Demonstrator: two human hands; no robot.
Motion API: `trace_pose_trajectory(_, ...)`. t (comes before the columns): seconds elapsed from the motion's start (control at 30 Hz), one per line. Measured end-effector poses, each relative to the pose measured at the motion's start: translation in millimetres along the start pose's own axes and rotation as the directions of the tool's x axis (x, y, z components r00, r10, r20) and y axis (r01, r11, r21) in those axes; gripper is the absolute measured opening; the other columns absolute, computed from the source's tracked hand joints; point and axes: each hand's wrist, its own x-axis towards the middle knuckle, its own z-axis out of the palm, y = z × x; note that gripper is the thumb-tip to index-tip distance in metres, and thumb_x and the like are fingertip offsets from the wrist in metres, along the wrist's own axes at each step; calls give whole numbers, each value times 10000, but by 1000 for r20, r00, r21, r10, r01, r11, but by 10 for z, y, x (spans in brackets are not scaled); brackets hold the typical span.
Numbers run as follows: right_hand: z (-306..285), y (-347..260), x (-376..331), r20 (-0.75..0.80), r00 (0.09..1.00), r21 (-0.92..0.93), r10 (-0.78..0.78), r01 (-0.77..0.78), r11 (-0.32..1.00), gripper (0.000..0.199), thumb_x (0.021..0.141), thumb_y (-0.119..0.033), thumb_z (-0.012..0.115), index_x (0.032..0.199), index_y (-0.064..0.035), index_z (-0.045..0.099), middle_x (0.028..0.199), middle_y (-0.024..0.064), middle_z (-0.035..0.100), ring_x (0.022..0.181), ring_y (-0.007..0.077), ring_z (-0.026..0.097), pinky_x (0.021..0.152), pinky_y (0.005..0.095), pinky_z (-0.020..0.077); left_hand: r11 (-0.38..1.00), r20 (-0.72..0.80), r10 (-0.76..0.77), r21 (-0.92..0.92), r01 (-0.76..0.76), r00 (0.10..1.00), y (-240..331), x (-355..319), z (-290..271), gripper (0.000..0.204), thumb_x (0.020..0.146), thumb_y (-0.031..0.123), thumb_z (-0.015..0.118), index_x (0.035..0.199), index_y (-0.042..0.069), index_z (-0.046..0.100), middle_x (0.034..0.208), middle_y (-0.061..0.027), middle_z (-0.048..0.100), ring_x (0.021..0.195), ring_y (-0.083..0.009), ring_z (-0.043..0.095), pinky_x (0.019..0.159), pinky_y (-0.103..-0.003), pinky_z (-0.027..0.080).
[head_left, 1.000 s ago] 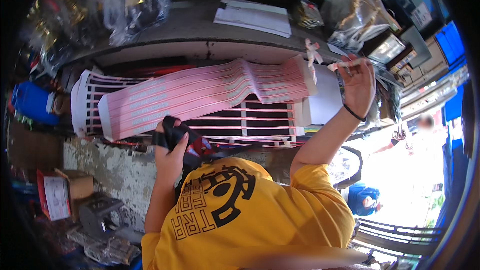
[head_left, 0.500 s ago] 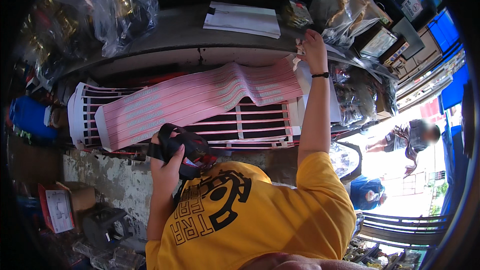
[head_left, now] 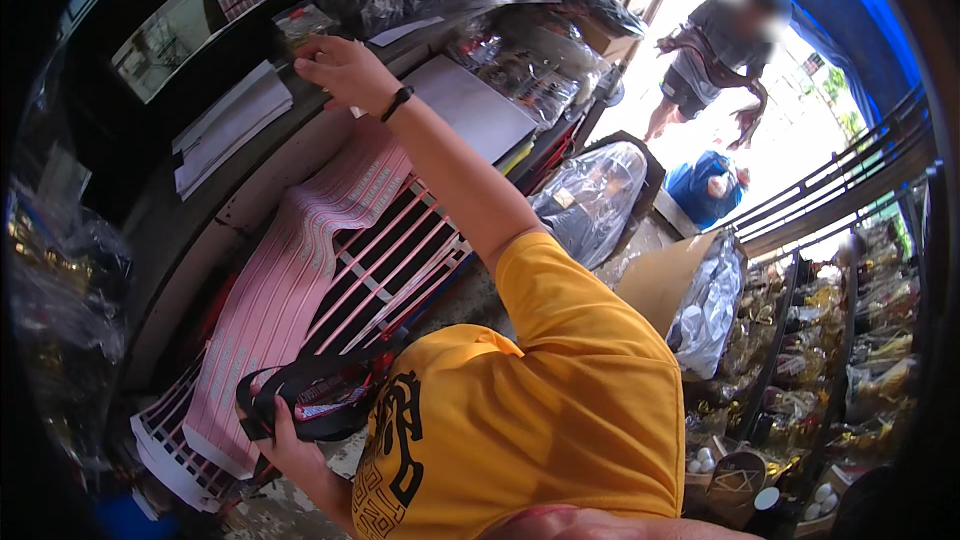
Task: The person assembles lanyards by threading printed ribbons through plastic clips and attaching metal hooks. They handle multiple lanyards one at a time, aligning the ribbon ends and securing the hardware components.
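Cluttered stall surface [head_left: 240,202], pink striped cloth [head_left: 300,280] draped below. Right hand [head_left: 338,70] up at shelf, fingers curled together. Left hand [head_left: 285,430], fingers clamped on black strap bundle [head_left: 315,400].

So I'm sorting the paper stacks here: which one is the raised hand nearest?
The white paper stack just beside the right hand; the other white stack lies further left.

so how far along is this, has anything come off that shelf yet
Looks done: the pink striped sheets lie draped over the white rack. In hand: the left hand grips a black strapped pouch, and the right hand is up at the shelf, fingers curled; whether it holds anything cannot be told. Left: nothing visibly lifted off the shelf yet.
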Motion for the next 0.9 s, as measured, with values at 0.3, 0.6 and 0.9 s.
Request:
trace_pose_trajectory(0.3, 209, -55, -439, -244, 767, -587, -594, 371, 720, 197, 860, -129, 596, 1034, -44, 628, 898, 139, 663, 826, 341, 626, 698, 322, 489, 992, 46, -3, -124, 9, 999, 87, 31, -85, 494, 888, 40, 603, 1343, 14, 412, 972, -50, 567, 843, -132, 544, 787, -273, 467)
trace_pose_trajectory(0.6, 1244, 187, -1721, 938, 341, 32, -53, 69, 997, 627, 900, -501, 558, 1271, 2, 502, 1213, 164, 576, 1104, 271, 561, 958, 338, 430, 673, 166, -115, -712, 200, 979, 317, 266, -44, 257, 927, 77, 551, 1183, 67, 535, 940, -46, 566, 709, -86, 427, 650, -225, 372)
trace_pose_trajectory(0.9, 1880, -70, -1941, 717, 630, 392, -298, -10, 920, 422, 973, -383, 489, 1128, 4, 551, 998, 67, 572, 928, 138, 539, 830, 291, 439, 634, -7, -88, -771, 51, 996, 538, 300, 3, 210, 930, 97, 565, 1140, 88, 558, 1055, -69, 611, 836, -140, 536, 757, -313, 443)
